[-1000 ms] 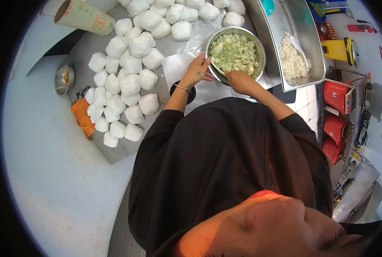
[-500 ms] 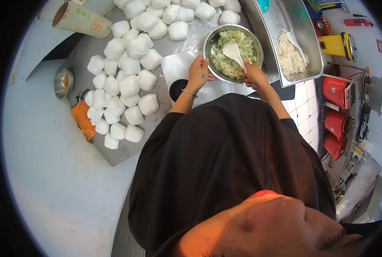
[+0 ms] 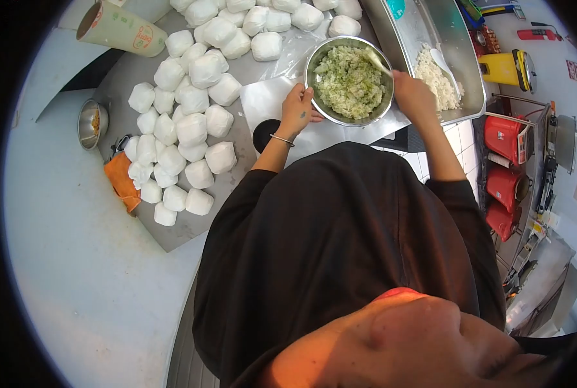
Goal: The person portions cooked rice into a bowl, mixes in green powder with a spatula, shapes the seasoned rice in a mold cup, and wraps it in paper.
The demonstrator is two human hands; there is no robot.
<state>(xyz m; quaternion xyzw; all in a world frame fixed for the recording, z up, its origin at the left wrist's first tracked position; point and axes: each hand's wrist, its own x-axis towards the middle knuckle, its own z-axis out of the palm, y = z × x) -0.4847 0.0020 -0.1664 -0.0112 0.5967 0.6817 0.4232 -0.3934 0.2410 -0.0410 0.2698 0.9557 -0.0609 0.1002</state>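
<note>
Left hand (image 3: 295, 111) on the bowl (image 3: 355, 122), right hand (image 3: 413, 97) on the paddle (image 3: 380, 63)

In the head view, the bowl stands close to the near edge of the worktop (image 3: 172, 236), towards its right end, partly over a white sheet (image 3: 257, 102). It holds rice (image 3: 345, 85) mixed with green. The left hand is partly closed at the bowl's left side, thumb up at the rim and fingers bent below it against the outside. The right hand is closed around the paddle's handle at the bowl's right side; the paddle's blade points inward over the green mix, and how deep its tip goes cannot be told.

At the right end of the worktop, just beside the bowl, lies a long metal tray (image 3: 455, 117) with plain rice (image 3: 433, 83) and a white spoon (image 3: 441, 63) resting in it. Clear plastic (image 3: 293, 57) lies beyond the sheet. A black round thing (image 3: 265, 135) sits beside the left wrist, near the near edge.

White parcels (image 3: 192, 130) crowd the worktop from its near left corner to the far side, many touching or stacked. By the left edge are an orange cloth (image 3: 121, 181) and a small metal bowl (image 3: 101, 123); a printed paper tub (image 3: 130, 31) leans over the far left part.
</note>
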